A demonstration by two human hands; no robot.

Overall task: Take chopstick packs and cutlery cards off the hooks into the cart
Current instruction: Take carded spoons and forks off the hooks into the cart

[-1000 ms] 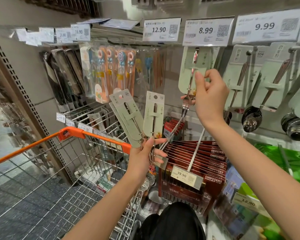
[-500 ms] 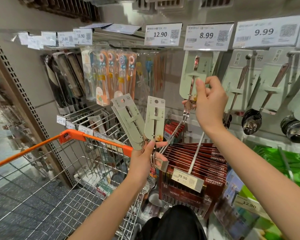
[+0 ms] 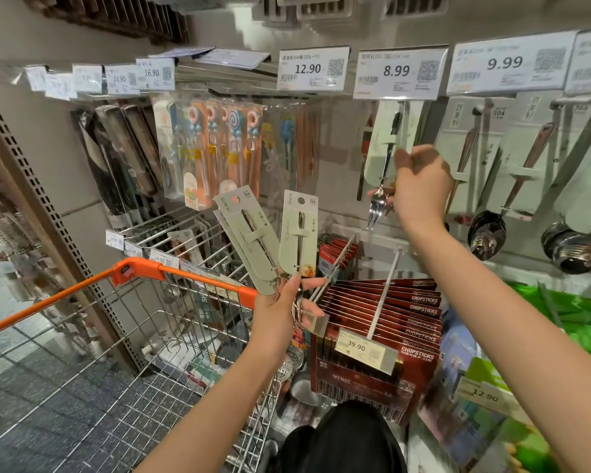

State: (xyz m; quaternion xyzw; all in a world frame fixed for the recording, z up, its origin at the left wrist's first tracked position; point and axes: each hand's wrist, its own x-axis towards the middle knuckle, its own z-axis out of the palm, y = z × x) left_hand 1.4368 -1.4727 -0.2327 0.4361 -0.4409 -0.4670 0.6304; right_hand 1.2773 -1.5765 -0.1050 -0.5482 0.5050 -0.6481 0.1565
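Nearest the viewer, two bare forearms reach forward and up from the bottom of the view. Low on the left stands a silver wire shopping cart with an orange handle bar; boxed goods lie blurred inside it.

The left hand is raised just beyond the cart's handle. Its thumb and fingers pinch the bottom ends of a fan of pale green cutlery cards, each carrying a slim metal utensil strapped upright. The cards stand above the hand, spread apart at the top.

Just right of that hand, a row of dark red chopstick packs printed "CHOPSTICKS" hangs on a white hook, with a tag reading 39.90 at the hook's tip.

Higher and farther, the right hand is at the wall display, its fingers curled around the lower edge of a pale green card holding a small metal fork. The card's top is behind the 8.99 price tag, so whether it is on its hook cannot be told.

To the right of it hang more pale green cards with dark round-bowled spoons. To the left hang orange children's chopstick packs with swirl-shaped toppers, then long dark packs.
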